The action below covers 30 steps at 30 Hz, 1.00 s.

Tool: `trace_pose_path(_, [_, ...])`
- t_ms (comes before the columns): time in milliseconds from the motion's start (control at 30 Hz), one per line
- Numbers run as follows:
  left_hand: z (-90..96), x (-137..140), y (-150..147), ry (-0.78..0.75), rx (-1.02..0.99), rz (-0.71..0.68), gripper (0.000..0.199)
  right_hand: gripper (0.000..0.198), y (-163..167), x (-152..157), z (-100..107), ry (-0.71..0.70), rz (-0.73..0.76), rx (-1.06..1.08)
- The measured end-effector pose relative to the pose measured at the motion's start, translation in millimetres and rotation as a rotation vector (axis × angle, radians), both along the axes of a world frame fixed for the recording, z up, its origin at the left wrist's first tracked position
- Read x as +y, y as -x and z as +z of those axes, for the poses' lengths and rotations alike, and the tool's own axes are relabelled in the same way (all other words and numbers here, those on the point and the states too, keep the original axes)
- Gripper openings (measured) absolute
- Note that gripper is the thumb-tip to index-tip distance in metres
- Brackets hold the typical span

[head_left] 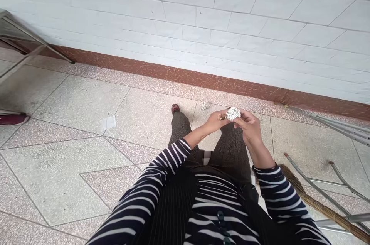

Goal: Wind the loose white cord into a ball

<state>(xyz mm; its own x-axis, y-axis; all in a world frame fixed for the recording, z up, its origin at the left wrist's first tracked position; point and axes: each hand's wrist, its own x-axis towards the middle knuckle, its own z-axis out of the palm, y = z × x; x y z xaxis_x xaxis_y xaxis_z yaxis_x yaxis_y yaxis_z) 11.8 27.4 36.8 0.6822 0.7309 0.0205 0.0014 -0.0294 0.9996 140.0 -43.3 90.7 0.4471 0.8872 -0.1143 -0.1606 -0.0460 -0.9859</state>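
Striped white bundle [232, 114] clamped by fingers of my left hand [214, 122] and right hand [251, 127]; slackened pinch might drop it.

No text, label, brand, number or sign can be read, from upper left to lower right of the frame.

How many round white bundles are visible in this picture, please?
2: a held bundle at the fingers of the left hand and right hand, and another bundle on the floor. Others could be hidden behind the body.
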Motion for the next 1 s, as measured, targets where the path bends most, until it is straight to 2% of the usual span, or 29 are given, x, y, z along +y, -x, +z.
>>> trace_pose_path(33, [-3.4,-2.3,0.7,-0.031,0.057,-0.005,0.021,0.038,-0.6,1.4,-1.0,-0.005,0.001,-0.004])
trace_pose_path(133, [-16.5,-15.6,8.5,-0.206,0.253,-0.033,0.031,0.038,-8.6,9.6,-12.3,-0.028,-0.056,-0.079])
trace_pose_path(233, [-24.5,-34.1,26.1,-0.395,0.446,-0.094,0.030,0.040,-19.2,18.9,-38.7,0.011,-0.140,-0.224])
trace_pose_path(300, [-21.3,-39.9,40.6,-0.544,0.554,-0.102,0.028,0.041,-20.7,19.8,-60.4,0.081,-0.142,-0.299])
trace_pose_path(433, [1.3,-19.3,62.6,-0.874,0.638,-0.053,0.029,0.041,0.5,3.6,-90.4,0.142,-0.005,-0.299])
trace_pose_path(533, [13.8,10.7,69.1,-0.979,0.627,-0.056,0.029,0.038,25.3,-14.4,-89.6,0.130,0.118,-0.226])
trace_pose_path(633, [10.5,26.3,68.5,-0.920,0.594,-0.032,0.030,0.037,40.6,-26.3,-72.7,0.120,0.181,-0.062])
trace_pose_path(700, [0.2,23.4,64.5,-0.829,0.556,-0.012,0.029,0.037,43.4,-29.0,-57.9,0.124,0.185,0.080])
trace_pose_path(867, [-35.2,-9.3,49.5,-0.487,0.498,0.010,0.023,0.039,31.7,-15.7,-27.4,0.112,0.141,0.237])
trace_pose_path(1000, [-45.7,-34.8,51.3,-0.286,0.518,-0.074,0.026,0.039,8.8,8.3,-25.4,0.008,-0.002,0.175])
